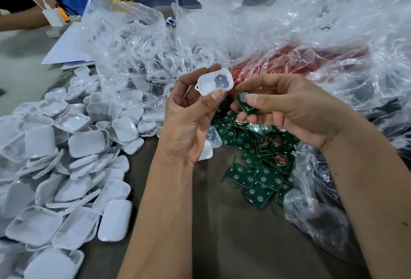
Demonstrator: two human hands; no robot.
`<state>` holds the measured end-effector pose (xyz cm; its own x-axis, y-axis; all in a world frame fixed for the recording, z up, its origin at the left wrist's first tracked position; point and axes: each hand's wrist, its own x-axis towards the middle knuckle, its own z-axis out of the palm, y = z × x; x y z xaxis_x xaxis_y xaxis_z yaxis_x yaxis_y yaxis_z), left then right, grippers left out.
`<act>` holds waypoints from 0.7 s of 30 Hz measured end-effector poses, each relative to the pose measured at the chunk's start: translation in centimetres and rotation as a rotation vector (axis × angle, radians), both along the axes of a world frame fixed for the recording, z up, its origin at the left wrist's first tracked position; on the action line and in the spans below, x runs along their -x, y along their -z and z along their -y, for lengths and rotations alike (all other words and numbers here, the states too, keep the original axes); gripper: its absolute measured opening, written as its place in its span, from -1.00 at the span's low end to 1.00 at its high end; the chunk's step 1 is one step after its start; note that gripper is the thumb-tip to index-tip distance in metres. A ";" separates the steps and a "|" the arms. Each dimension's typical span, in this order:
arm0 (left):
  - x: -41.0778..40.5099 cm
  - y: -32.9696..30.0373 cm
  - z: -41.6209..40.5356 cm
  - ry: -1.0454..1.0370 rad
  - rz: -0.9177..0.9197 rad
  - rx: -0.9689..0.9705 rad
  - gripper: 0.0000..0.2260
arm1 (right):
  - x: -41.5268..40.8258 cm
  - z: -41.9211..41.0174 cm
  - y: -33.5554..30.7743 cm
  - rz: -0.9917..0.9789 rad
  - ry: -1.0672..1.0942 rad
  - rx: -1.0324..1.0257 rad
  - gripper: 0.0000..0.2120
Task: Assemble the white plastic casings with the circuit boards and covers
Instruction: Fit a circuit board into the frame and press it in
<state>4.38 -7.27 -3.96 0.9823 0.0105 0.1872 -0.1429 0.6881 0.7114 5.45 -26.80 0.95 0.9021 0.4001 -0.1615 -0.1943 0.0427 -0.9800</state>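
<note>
Left hand pinches white translucent plastic casing, hollow side up, frame centre. Right hand pinches small green circuit board just beside it, at 3 o'clock; board not yet seated, cover step remains. Green boards pile at 5 o'clock. White cover heap at 9 o'clock. Crumpled clear plastic bags crowd 12 to 2 o'clock.
</note>
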 end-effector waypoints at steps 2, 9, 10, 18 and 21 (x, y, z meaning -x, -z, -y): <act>0.0 0.1 0.2 0.006 0.033 -0.047 -0.65 | -0.1 0.0 0.0 0.048 0.090 0.004 -0.63; 0.4 0.2 1.7 -0.231 0.013 -0.219 -0.58 | -0.5 0.1 0.4 0.183 0.310 -0.210 -0.73; 0.4 0.2 2.2 -0.291 -0.004 -0.229 -0.57 | -0.5 -0.2 0.4 0.213 0.326 -0.226 -0.72; 1.7 0.7 6.4 -0.681 -0.053 -0.574 -0.63 | -0.3 -1.8 1.1 0.373 0.506 -0.157 -0.90; 1.9 0.8 6.7 -0.805 -0.070 -0.618 -0.63 | -0.3 -1.8 1.1 0.407 0.522 -0.106 -0.89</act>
